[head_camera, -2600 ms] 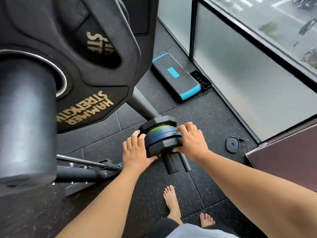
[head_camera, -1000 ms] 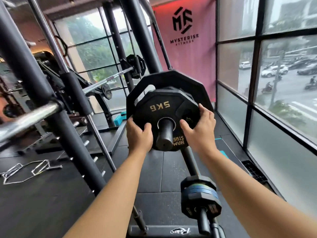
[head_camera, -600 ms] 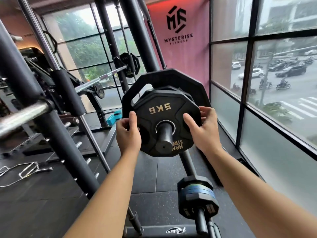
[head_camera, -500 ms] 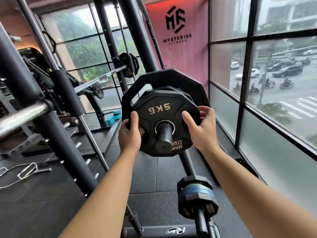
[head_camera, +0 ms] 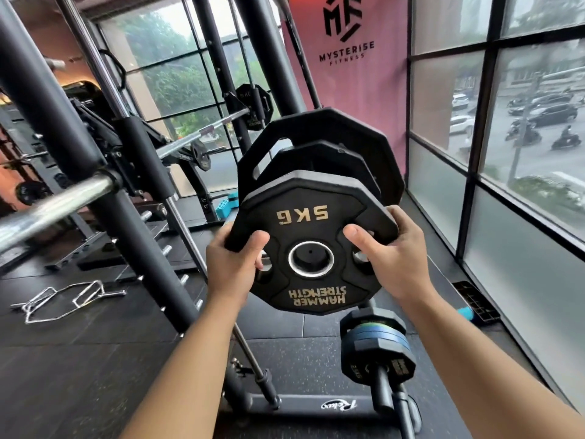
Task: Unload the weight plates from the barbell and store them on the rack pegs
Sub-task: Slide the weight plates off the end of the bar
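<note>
A black 5 kg Hammer Strength plate (head_camera: pixel 313 223) is upright in front of me, gripped at both sides. My left hand (head_camera: pixel 234 264) curls round its left edge with the thumb on the face. My right hand (head_camera: pixel 389 258) grips the right edge, thumb beside a grip hole. The black end of the rack peg (head_camera: pixel 310 258) shows inside the plate's steel-ringed centre hole. Two larger black plates (head_camera: pixel 332 128) hang on the same peg behind it. The chrome barbell (head_camera: pixel 53 201) crosses the left side.
A lower peg carries several small plates (head_camera: pixel 376 343), black, blue and green. Slanted black rack uprights (head_camera: pixel 104 201) stand at left. A chrome hex bar (head_camera: pixel 60 299) lies on the rubber floor. Glass windows (head_camera: pixel 522 217) run along the right.
The 5 kg plate has slid toward me along the peg; the peg stuck out through its hole, now only its end shows inside. Both hands have tightened round the plate's edges.
</note>
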